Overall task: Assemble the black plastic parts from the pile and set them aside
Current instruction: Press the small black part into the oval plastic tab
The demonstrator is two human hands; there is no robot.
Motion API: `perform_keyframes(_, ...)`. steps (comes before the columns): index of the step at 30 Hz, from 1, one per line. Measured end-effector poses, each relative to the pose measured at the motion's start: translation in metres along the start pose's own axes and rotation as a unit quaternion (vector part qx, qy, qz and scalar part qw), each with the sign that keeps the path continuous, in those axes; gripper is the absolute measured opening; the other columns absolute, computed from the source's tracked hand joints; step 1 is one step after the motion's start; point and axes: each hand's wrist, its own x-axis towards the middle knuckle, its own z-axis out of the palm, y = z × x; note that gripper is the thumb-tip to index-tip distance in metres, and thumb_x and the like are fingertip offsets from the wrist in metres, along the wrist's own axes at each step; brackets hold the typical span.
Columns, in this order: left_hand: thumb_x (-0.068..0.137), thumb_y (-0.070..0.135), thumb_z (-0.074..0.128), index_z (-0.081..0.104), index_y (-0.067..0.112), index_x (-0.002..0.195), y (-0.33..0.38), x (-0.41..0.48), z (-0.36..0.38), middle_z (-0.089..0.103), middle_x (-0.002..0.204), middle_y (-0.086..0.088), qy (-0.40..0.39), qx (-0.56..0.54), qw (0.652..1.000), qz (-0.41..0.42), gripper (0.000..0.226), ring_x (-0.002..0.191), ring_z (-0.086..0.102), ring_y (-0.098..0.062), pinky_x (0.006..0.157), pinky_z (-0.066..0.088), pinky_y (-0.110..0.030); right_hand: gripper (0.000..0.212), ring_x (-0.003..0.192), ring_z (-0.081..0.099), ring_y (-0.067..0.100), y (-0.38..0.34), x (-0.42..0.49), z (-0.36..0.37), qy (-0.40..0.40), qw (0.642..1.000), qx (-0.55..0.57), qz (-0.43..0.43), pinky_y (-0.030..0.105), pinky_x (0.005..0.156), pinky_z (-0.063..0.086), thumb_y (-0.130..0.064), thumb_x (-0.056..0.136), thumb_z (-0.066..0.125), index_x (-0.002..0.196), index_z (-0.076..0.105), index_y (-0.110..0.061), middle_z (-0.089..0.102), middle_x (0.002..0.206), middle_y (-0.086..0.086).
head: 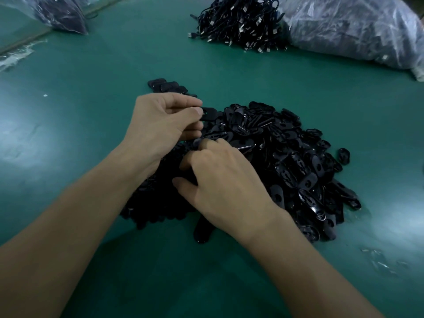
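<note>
Now the left hand (165, 127) pinches a black part (209, 113); the right hand (226, 177) curls into the pile (298, 161) in the middle of the counter (68, 106), hold unclear.

No legible writing anywhere in view.
The black plastic parts (286, 161) show only moulded holes and glossy highlights. The heap of cables (238, 21), the two clear plastic bags (353, 28) and the green counter (91, 88) carry no label, brand, number or sign that can be read.

Green table (68, 157) with parts pile (286, 161), cable heap (238, 21), apparently full plastic bags (355, 26).
</note>
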Motion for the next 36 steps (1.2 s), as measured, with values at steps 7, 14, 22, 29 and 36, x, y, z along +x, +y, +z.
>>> perform_keyframes(7, 0.086, 0.002, 0.074, 0.07, 0.01, 0.086, 0.001, -0.003, 0.002, 0.072, 0.064, -0.004, -0.003, 0.006, 1.0, -0.008, 0.01, 0.062, 0.07, -0.014, 0.062, 0.058, -0.022, 0.02, 0.1, 0.047, 0.024, -0.005, 0.001, 0.004, 0.018, 1.0, -0.001, -0.001, 0.03, 0.076, 0.028, -0.034, 0.098, 0.053, 0.103, 0.066, -0.019, 0.055, 0.105, 0.003)
perform_keyframes(14, 0.087, 0.002, 0.073, 0.07, 0.011, 0.086, 0.001, -0.005, 0.003, 0.072, 0.064, -0.004, -0.005, 0.005, 1.0, -0.014, 0.01, 0.061, 0.069, -0.013, 0.062, 0.057, -0.022, 0.012, 0.101, 0.05, 0.022, 0.0, 0.001, 0.01, 0.032, 0.999, -0.015, -0.037, 0.03, 0.083, 0.038, -0.026, 0.101, 0.054, 0.108, 0.063, -0.021, 0.057, 0.109, 0.0)
perform_keyframes(22, 0.087, -0.003, 0.071, 0.07, 0.007, 0.091, 0.001, -0.007, 0.004, 0.073, 0.066, -0.004, -0.041, -0.003, 0.999, -0.012, 0.011, 0.056, 0.067, -0.011, 0.057, 0.056, -0.02, 0.01, 0.058, 0.057, 0.01, 0.026, -0.008, -0.009, 0.142, 0.967, 0.211, 0.025, 0.031, 0.051, 0.048, -0.023, 0.103, 0.052, 0.095, 0.057, -0.022, 0.064, 0.076, -0.008)
perform_keyframes(29, 0.084, -0.004, 0.073, 0.073, 0.011, 0.089, -0.001, -0.015, 0.011, 0.074, 0.069, -0.005, -0.107, 0.001, 0.994, -0.011, 0.016, 0.065, 0.072, -0.014, 0.062, 0.058, -0.022, 0.024, 0.079, 0.072, 0.006, 0.067, -0.024, -0.017, 0.245, 0.878, 0.4, 0.092, 0.019, 0.073, 0.057, -0.011, 0.088, 0.076, 0.1, 0.069, -0.03, 0.075, 0.083, -0.01)
perform_keyframes(36, 0.083, -0.004, 0.075, 0.073, 0.008, 0.093, 0.003, -0.025, 0.017, 0.074, 0.07, -0.005, -0.177, -0.014, 0.984, 0.002, 0.015, 0.066, 0.073, -0.016, 0.061, 0.058, -0.023, 0.011, 0.072, 0.074, 0.017, 0.073, -0.033, -0.016, 0.216, 0.8, 0.547, 0.121, 0.018, 0.063, 0.054, -0.004, 0.087, 0.074, 0.091, 0.072, -0.014, 0.077, 0.081, 0.007)
